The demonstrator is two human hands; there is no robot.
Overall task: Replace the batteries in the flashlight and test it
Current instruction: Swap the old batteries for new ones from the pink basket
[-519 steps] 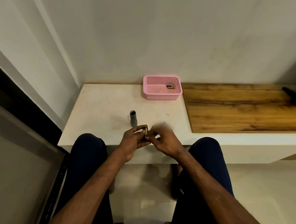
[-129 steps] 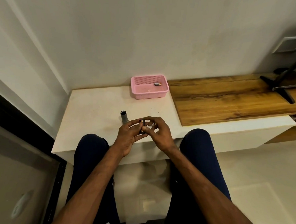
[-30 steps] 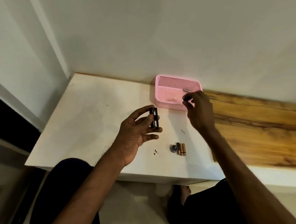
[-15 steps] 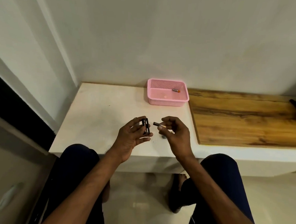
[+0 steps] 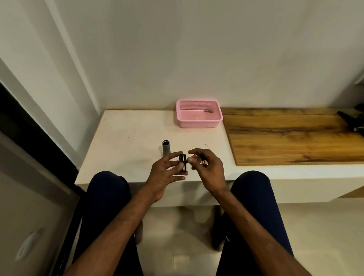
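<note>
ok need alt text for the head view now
A seated person's left hand holds a black battery holder while the right hand pinches a battery beside it, above a white table. A grey flashlight body stands upright nearby; a pink basket at the back holds one loose battery.

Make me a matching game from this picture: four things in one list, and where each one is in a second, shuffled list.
Things
1. grey flashlight tube
2. black battery holder
3. pink basket
4. wooden board

Places
A. held in the left hand
B. at the back of the white table, by the wall
C. standing upright on the white table, just beyond the left hand
D. lying flat, to the right of the pink basket

Pairs: 1-C, 2-A, 3-B, 4-D
</note>
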